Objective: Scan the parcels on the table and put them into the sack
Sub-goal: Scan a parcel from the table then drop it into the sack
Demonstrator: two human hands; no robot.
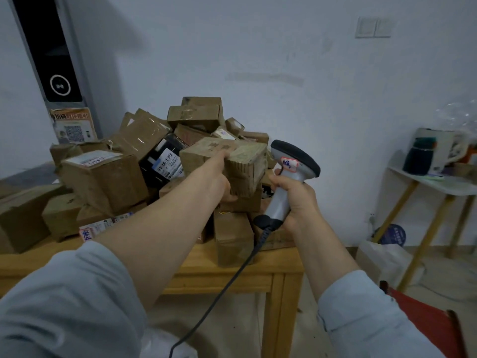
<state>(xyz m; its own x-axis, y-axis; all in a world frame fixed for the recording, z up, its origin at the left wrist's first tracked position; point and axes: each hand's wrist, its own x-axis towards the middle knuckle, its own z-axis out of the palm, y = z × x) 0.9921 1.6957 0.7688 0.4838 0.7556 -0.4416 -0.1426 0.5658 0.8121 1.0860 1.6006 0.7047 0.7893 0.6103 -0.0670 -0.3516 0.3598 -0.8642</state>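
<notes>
Two hands are engaged. The left hand [219, 182] grips one brown parcel [227, 164] at the 3 o'clock edge of the parcel pile [124, 171]. Its fingers [220, 157] are wrapped over the parcel's top and under its base. The right hand [294, 200] holds the scanner [291, 171] just beside the parcel, at its 3 o'clock, with the fingers [273, 183] closed round the handle. The sack cannot be identified with certainty. A white shape at 6 o'clock of the view may be it.

Hazards, as judged from this position:
- The pile is loosely stacked and tilted. Withdrawing the held parcel may dislodge neighbouring boxes, and those near the worktop [232, 270] edge could fall.
- No label shows on the visible faces of the held parcel. A scan may fail unless the barcode face is turned toward the scanner head.
- Glossy tape may reflect light and spoil a read.
- The cable [219, 288] hangs over the front edge of the worktop toward 7 o'clock. It may snag on a box when the scanner moves.

Materials: the parcels are worn, rectangular cardboard boxes with creased corners and clear tape bands. The scanner has a smooth grey plastic handle, a dark rounded head and a handwritten sticker. The worktop is pale wood.
</notes>
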